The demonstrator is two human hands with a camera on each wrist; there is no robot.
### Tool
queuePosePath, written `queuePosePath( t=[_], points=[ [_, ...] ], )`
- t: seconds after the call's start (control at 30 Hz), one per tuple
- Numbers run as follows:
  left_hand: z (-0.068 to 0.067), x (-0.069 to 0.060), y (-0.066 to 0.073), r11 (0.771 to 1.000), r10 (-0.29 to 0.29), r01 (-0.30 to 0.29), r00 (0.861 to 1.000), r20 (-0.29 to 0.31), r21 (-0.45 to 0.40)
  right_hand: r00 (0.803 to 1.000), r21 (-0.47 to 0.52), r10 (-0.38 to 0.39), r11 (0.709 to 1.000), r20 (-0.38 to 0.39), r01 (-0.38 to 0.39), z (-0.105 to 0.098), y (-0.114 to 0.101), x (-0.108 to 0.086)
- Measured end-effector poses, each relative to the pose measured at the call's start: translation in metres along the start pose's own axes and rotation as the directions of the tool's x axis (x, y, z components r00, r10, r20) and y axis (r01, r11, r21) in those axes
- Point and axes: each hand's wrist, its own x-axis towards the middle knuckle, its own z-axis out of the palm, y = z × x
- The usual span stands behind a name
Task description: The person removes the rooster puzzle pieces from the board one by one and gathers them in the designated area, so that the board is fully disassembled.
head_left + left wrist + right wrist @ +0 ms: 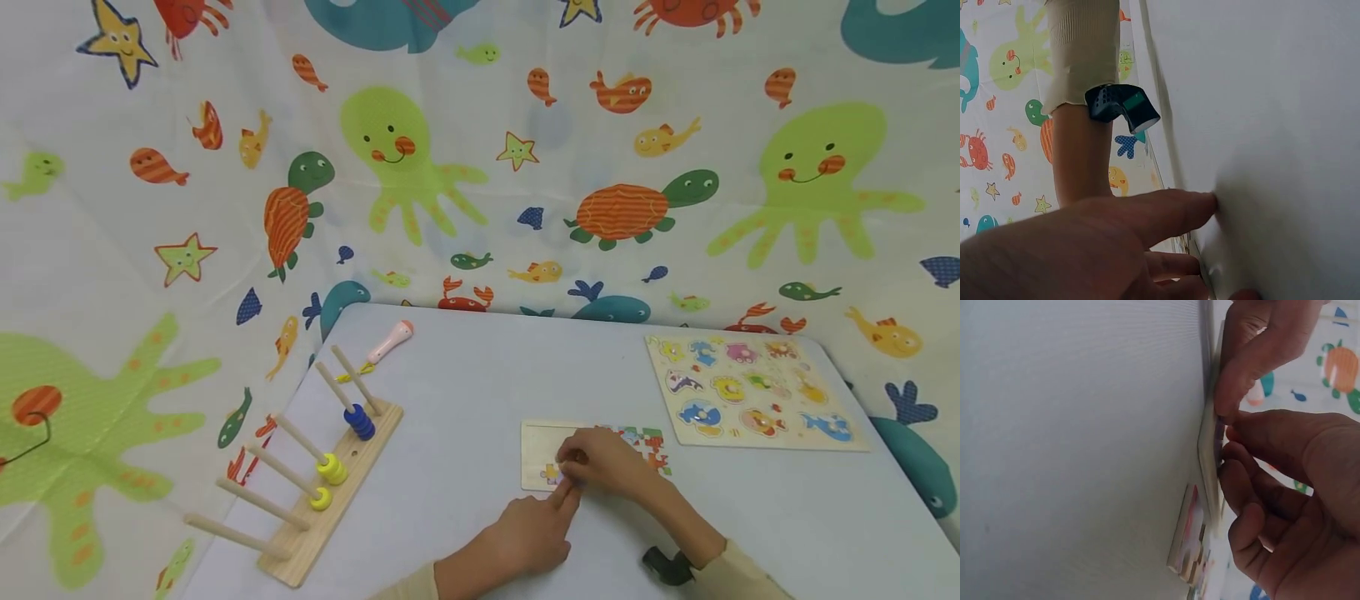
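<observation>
A small wooden jigsaw tray (529, 458) lies on the table. Colourful jigsaw pieces (651, 442) show at its right side, partly behind my right hand (606, 461). That hand is over the tray's lower middle, thumb and fingers bent around a purple puzzle piece (1219, 445) close to the surface. My left hand (536, 532) reaches in from the front, its extended fingers pressing at the tray's front edge beside the right fingertips. A yellow and purple piece (551, 473) sits in the tray left of the fingers. Most of the held piece is hidden.
On the left stands a wooden peg counter (330, 492) with blue and yellow rings. Behind it lies a pink pen-shaped toy (391, 340). A knob puzzle board (750, 387) occupies the back right. A patterned cloth (525, 208) hangs along the table's back and left.
</observation>
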Motion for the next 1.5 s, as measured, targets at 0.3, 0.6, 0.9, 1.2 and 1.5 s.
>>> queuePosePath(
  t=[0.3, 0.6, 0.9, 1.2, 1.5],
  points=[
    [-0.001, -0.007, 0.005, 0.982, 0.066, -0.064, 0.998, -0.005, 0.180, 0.999, 0.009, -0.031, 0.999, -0.010, 0.031, 0.004, 0.000, 0.007],
    [0.000, -0.008, 0.005, 0.968, 0.111, -0.102, 0.993, -0.025, 0.228, 1.000, -0.016, 0.003, 1.000, 0.024, -0.003, 0.002, -0.006, 0.008],
    [-0.001, -0.006, 0.003, 0.977, 0.099, -0.100, 0.995, 0.017, 0.186, 0.999, 0.023, 0.015, 1.000, 0.039, -0.016, 0.001, -0.009, 0.005],
    [-0.003, -0.004, 0.000, 0.992, 0.086, -0.092, 0.994, 0.072, 0.086, 0.999, 0.100, 0.032, 0.994, 0.004, -0.032, 0.006, -0.005, 0.002],
    [-0.003, -0.003, 0.004, 0.996, 0.057, -0.061, 0.997, 0.059, 0.069, 1.000, 0.221, 0.021, 0.975, 0.019, -0.025, 0.005, -0.001, -0.002]
  ],
)
